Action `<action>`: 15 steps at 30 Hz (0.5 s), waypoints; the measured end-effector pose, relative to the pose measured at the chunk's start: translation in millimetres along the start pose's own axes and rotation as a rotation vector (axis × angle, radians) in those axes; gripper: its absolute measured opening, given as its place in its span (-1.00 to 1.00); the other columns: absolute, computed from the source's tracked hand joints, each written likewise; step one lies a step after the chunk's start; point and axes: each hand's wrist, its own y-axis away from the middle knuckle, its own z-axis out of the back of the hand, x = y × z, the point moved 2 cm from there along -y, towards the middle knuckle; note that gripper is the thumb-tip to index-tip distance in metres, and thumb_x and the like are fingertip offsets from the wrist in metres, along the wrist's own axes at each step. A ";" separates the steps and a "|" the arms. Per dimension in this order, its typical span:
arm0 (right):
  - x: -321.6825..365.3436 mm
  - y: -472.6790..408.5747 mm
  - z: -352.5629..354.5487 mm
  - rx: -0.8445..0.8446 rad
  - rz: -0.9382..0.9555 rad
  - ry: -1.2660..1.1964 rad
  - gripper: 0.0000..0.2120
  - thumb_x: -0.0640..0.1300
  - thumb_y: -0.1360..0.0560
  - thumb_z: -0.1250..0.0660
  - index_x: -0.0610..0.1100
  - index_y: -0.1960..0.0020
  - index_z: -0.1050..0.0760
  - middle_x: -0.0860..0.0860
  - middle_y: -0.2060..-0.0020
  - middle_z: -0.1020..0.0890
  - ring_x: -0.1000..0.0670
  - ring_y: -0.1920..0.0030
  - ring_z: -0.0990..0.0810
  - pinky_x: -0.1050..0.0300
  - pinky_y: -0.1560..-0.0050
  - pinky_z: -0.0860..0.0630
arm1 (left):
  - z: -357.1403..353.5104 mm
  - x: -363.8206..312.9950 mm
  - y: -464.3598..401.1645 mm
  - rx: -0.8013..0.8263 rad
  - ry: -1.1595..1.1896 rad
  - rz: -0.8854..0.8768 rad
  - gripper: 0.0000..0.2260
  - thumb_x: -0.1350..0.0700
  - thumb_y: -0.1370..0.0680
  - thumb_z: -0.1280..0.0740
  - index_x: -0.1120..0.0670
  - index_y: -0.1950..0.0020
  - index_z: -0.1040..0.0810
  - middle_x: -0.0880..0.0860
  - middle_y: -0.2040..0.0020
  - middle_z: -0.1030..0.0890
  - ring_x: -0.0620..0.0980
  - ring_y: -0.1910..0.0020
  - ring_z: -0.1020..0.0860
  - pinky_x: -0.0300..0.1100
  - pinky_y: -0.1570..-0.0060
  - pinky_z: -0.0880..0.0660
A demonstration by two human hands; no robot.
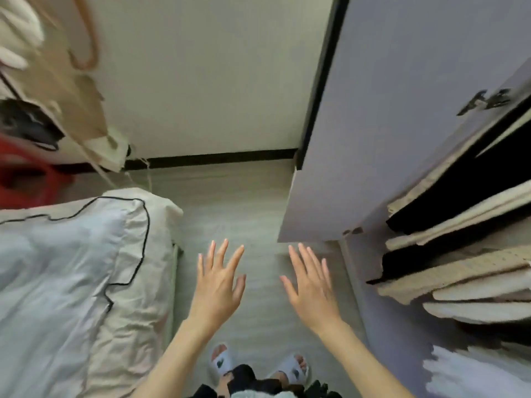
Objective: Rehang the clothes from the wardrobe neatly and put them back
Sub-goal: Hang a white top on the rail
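Both hands, left hand (217,285) and right hand (311,285), spread empty-fingered above pale grey floor (238,202), between white black-piped pillow (71,254) and open grey wardrobe door (388,110).

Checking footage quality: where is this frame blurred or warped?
Head view: wide-angle bending bows the wardrobe door and wall; motion blur smears the bag upper left and the hanging clothes at right; both hands stay fairly sharp; lighting is soft, without glare.

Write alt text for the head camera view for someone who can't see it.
Both hands, left hand and right hand, are held out open and empty above the floor, between a bed and an open wardrobe of hanging clothes.
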 end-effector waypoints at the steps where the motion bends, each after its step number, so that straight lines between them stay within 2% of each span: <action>1: 18.8 -2.1 -10.4 0.030 0.053 0.006 -0.42 0.13 -0.49 0.02 -0.10 -0.45 -0.25 -0.12 -0.41 -0.33 -0.11 -0.43 -0.24 -0.18 -0.38 -0.12 | 5.4 16.7 10.7 -0.011 0.007 0.053 -0.54 -0.06 -0.47 -0.09 0.01 -0.36 -0.33 0.21 -0.32 -0.43 0.22 -0.36 -0.24 0.28 -0.16 -0.35; 3: 54.8 -6.4 -29.1 0.074 0.155 0.040 -0.47 0.11 -0.49 -0.03 -0.06 -0.41 -0.28 -0.14 -0.35 -0.42 -0.14 -0.37 -0.36 -0.20 -0.30 -0.26 | 17.2 52.2 34.8 -0.030 0.004 0.169 -0.55 -0.06 -0.48 -0.08 0.01 -0.35 -0.34 0.20 -0.33 -0.43 0.25 -0.36 -0.30 0.26 -0.18 -0.33; 5: 90.1 -10.8 -48.0 0.126 0.251 0.069 -0.50 0.11 -0.49 -0.06 -0.04 -0.38 -0.29 -0.14 -0.31 -0.46 -0.16 -0.32 -0.43 -0.18 -0.25 -0.29 | 29.9 90.9 64.9 -0.031 0.004 0.308 -0.55 -0.06 -0.49 -0.07 0.03 -0.34 -0.40 0.20 -0.33 -0.44 0.28 -0.35 -0.34 0.25 -0.21 -0.29; 7: 124.2 -17.1 -68.2 0.163 0.349 0.079 -0.51 0.09 -0.52 -0.12 -0.05 -0.41 -0.28 -0.13 -0.35 -0.42 -0.16 -0.36 -0.37 -0.17 -0.31 -0.22 | 41.1 131.5 95.7 -0.036 0.019 0.444 -0.52 -0.08 -0.49 -0.04 0.03 -0.34 -0.43 0.19 -0.37 -0.40 0.27 -0.38 -0.29 0.24 -0.27 -0.24; 10: 173.4 -25.0 -97.6 0.211 0.478 0.067 -0.46 -0.03 -0.50 -0.33 -0.11 -0.43 -0.29 -0.15 -0.39 -0.36 -0.18 -0.41 -0.29 -0.18 -0.36 -0.13 | 59.2 180.1 138.4 -0.071 0.009 0.607 -0.49 -0.09 -0.49 0.00 0.03 -0.35 -0.43 0.18 -0.41 -0.34 0.27 -0.41 -0.24 0.26 -0.31 -0.21; 13: 223.4 -23.9 -122.8 0.287 0.609 0.066 -0.44 -0.06 -0.49 -0.34 -0.13 -0.44 -0.27 -0.18 -0.39 -0.35 -0.20 -0.41 -0.29 -0.21 -0.37 -0.13 | 73.0 209.2 178.7 -0.058 0.028 0.774 -0.49 -0.10 -0.53 0.03 -0.01 -0.44 -0.29 0.14 -0.49 -0.19 0.22 -0.48 -0.06 0.19 -0.41 -0.01; 15: 253.2 -16.4 -136.5 0.368 0.712 0.068 -0.45 -0.03 -0.52 -0.29 -0.12 -0.45 -0.23 -0.16 -0.42 -0.30 -0.18 -0.44 -0.23 -0.17 -0.40 -0.06 | 73.9 216.4 210.3 -0.088 0.019 0.869 -0.56 -0.05 -0.55 -0.04 0.02 -0.40 -0.34 0.17 -0.44 -0.28 0.27 -0.44 -0.17 0.27 -0.35 -0.16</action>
